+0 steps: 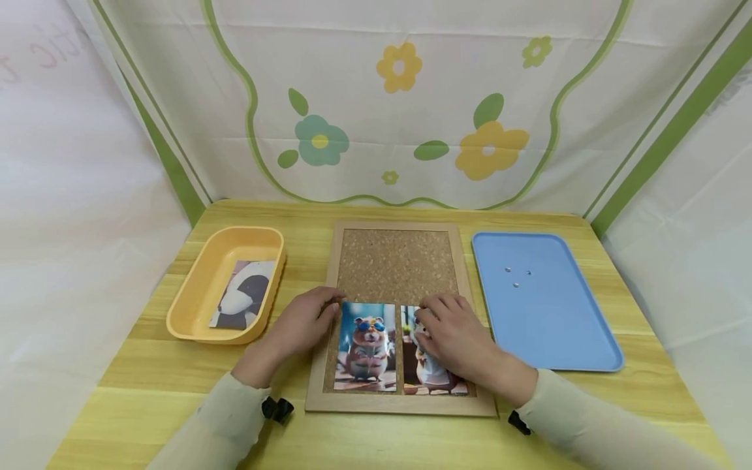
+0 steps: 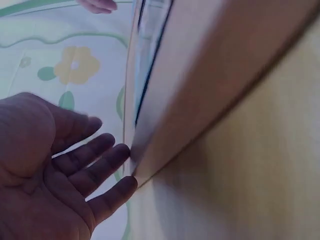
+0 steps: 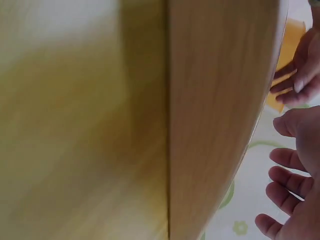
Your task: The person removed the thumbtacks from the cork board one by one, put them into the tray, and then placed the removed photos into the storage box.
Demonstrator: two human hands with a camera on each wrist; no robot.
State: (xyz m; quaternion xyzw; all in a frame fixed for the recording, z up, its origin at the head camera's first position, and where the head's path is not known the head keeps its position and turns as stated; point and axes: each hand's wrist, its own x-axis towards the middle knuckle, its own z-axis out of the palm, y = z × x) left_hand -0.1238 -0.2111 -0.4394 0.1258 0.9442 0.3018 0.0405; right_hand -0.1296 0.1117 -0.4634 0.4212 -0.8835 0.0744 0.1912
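Observation:
A wood-framed cork board [image 1: 399,261] lies on the table with two photo cards on its lower half. The left card [image 1: 367,352] shows a hamster in sunglasses. Over the upper part of the right card [image 1: 433,375] is my right hand [image 1: 461,336], hiding some of its picture. In the right wrist view its fingers [image 3: 287,180] are loosely bent, with nothing seen between them. My left hand [image 1: 299,326] rests at the board's left edge beside the hamster card. Its fingers [image 2: 112,197] are relaxed, the tips at the wooden frame [image 2: 200,85].
On the left stands a yellow bin [image 1: 190,294] with a grey, white and pink picture card [image 1: 243,294] inside. A blue tray [image 1: 552,326] lies on the right, bearing three small metal pieces [image 1: 516,284]. A flowered cloth [image 1: 364,117] hangs behind the table.

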